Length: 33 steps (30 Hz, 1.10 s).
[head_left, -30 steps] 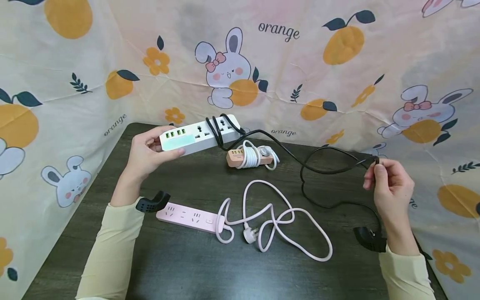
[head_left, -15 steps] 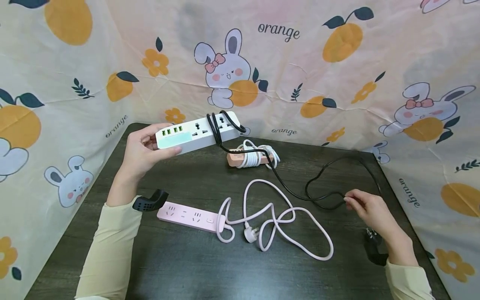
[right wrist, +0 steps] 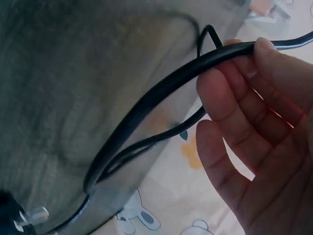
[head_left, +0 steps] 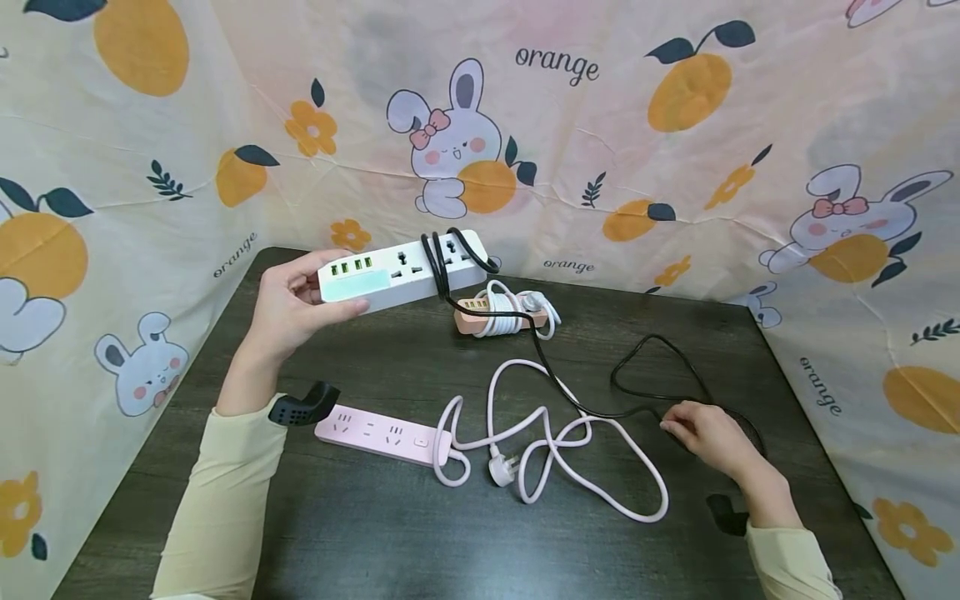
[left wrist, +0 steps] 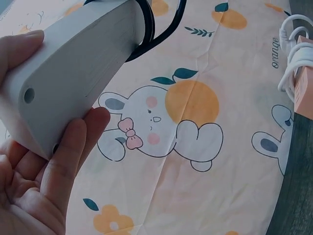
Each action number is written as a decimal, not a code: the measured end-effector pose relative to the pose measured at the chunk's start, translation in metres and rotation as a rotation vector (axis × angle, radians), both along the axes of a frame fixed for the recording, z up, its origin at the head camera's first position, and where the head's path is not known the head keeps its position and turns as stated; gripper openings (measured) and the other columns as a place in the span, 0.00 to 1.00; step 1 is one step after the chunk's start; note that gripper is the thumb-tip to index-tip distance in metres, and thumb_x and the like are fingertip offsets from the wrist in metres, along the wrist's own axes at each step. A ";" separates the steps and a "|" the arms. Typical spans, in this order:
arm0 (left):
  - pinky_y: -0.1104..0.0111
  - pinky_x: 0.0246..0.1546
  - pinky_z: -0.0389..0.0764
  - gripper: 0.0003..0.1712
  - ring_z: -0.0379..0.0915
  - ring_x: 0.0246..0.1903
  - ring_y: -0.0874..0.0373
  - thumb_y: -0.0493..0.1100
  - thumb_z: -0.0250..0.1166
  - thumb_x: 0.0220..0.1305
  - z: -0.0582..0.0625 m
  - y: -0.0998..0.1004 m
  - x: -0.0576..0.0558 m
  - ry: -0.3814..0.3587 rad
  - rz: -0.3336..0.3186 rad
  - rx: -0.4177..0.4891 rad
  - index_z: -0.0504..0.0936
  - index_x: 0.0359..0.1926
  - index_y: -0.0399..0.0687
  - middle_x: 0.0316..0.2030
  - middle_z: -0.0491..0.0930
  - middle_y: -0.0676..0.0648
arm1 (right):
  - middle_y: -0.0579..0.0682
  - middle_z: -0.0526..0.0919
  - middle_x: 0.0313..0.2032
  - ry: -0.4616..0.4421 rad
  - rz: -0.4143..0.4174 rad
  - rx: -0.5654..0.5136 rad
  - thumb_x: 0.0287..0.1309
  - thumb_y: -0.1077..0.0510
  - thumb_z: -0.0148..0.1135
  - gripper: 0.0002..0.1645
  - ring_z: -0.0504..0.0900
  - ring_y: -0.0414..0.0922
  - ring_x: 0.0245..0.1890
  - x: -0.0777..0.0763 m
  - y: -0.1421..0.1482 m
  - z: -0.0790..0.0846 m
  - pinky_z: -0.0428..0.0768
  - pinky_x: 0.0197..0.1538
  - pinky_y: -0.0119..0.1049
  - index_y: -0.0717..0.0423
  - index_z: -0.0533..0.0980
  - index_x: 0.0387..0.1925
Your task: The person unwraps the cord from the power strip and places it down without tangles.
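Note:
In the head view my left hand (head_left: 288,304) holds a white power strip (head_left: 356,285) by its left end, raised over the back of the table. Its face has green USB ports and sockets, and a black cord is wound a few turns around its right part. In the left wrist view, fingers and thumb grip the strip's plain underside (left wrist: 73,73). My right hand (head_left: 712,433), low over the table's right side, pinches the black cord (right wrist: 146,103) between thumb and fingers. A plug with metal prongs (right wrist: 36,215) shows at the lower left of the right wrist view.
A pink power strip (head_left: 375,433) lies at centre left, its pink cord (head_left: 652,471) looped loosely to the right with a white plug (head_left: 500,468). Behind it sits a small orange strip (head_left: 471,321) wrapped in white cord. Patterned cloth (head_left: 570,150) borders the table (head_left: 420,542).
My right hand has come down and left from the raised right side, with the black cord now sagging across the table. My left hand and the white strip stay nearly still.

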<state>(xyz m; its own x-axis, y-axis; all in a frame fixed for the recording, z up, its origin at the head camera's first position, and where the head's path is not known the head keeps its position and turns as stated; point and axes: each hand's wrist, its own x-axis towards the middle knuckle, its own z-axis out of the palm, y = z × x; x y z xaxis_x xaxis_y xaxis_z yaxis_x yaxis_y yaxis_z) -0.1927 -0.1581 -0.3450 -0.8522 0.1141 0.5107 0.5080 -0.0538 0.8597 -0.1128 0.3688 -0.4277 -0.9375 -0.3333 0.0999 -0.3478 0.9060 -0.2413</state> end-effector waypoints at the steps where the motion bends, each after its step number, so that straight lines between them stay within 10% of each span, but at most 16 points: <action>1: 0.74 0.26 0.80 0.26 0.80 0.30 0.62 0.17 0.67 0.37 0.000 0.001 0.000 0.001 -0.003 0.000 0.79 0.44 0.26 0.35 0.82 0.50 | 0.40 0.79 0.24 -0.007 0.008 -0.002 0.52 0.64 0.66 0.03 0.68 0.31 0.20 0.000 0.000 -0.003 0.68 0.23 0.34 0.54 0.81 0.26; 33: 0.75 0.28 0.80 0.29 0.80 0.30 0.63 0.18 0.69 0.37 -0.002 0.014 0.013 -0.022 -0.017 -0.090 0.75 0.47 0.21 0.38 0.81 0.53 | 0.44 0.80 0.25 -0.125 -0.011 -0.240 0.58 0.63 0.62 0.02 0.71 0.31 0.22 -0.007 -0.014 -0.022 0.72 0.25 0.30 0.59 0.80 0.32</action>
